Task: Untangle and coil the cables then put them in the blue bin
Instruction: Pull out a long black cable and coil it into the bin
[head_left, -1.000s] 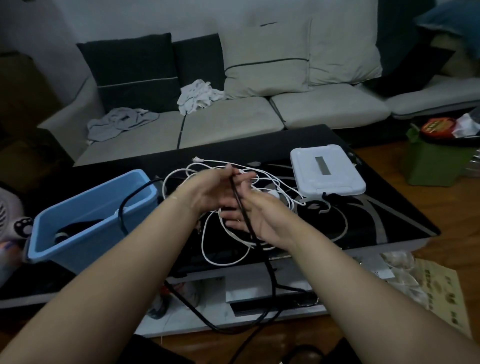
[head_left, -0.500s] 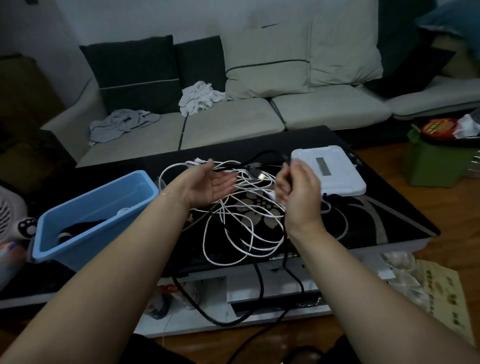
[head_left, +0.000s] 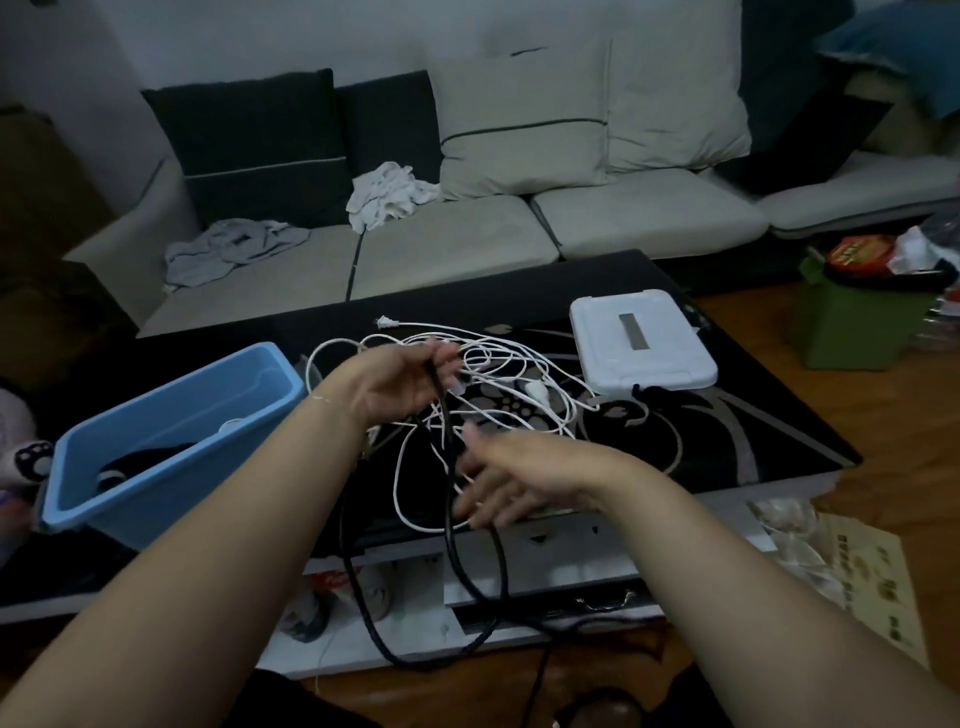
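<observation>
The left hand (head_left: 402, 382) is raised over the table (head_left: 727, 447), its fingers curled round the black cable (head_left: 452, 519), which it grips near the top. From there the black cable drops down past the table's front edge and loops low above the floor before rising again toward the right hand (head_left: 511, 480). The right hand sits lower, just beside the hanging cable, its fingers straight and spread; the cable runs along its fingertips, but whether they truly touch it cannot be told through the blur.

The white cables (head_left: 498, 384) lie in a loose tangle on the dark table behind and between the hands, one plug end (head_left: 384, 323) pointing toward the sofa (head_left: 447, 249). The blue bin (head_left: 171, 441) stands on the table's left part, near the left forearm, with something dark lying inside it. A white box (head_left: 641, 338) rests on the table to the right of the tangle, touching some strands
</observation>
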